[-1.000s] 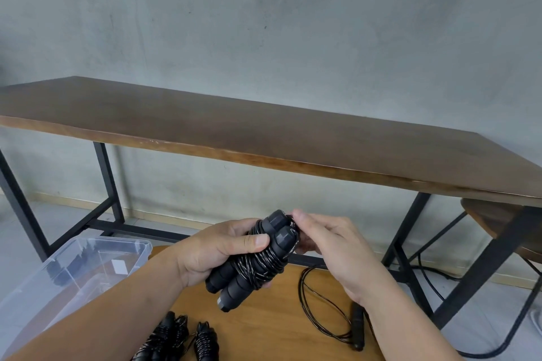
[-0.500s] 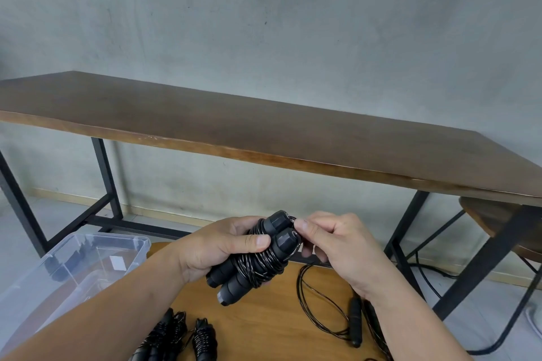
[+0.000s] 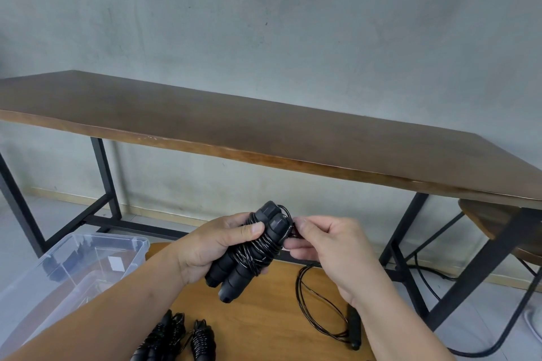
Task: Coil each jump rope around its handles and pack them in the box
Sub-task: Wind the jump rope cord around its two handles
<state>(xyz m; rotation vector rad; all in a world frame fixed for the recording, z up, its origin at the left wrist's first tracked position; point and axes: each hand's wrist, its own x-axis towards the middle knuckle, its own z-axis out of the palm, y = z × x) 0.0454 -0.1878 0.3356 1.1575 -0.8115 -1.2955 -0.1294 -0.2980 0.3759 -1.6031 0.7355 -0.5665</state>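
Overhead and beyond both hands, a long dark wooden table on black metal legs is seen against a grey wall, and part of a round wooden stool is caught out past the right hand. Below the hands, a lighter wooden surface is laid out, and to the outer side of the left forearm a clear plastic box is set with its open top facing up; its contents cannot be made out. Just under the right hand, an uncoiled jump rope is spread in loose black loops on the lighter wood, one handle lying close to the right wrist. Beneath the left forearm, two already coiled ropes are placed side by side, partly cut off by the frame edge. Between the two hands, a coiled jump rope is held tilted, its two black handles pressed together with cord wound around them. The left hand is closed around this bundle, thumb pressed across the windings. The right hand is nearly closed, thumb and forefinger pinched on the cord end right beside the upper handle caps.
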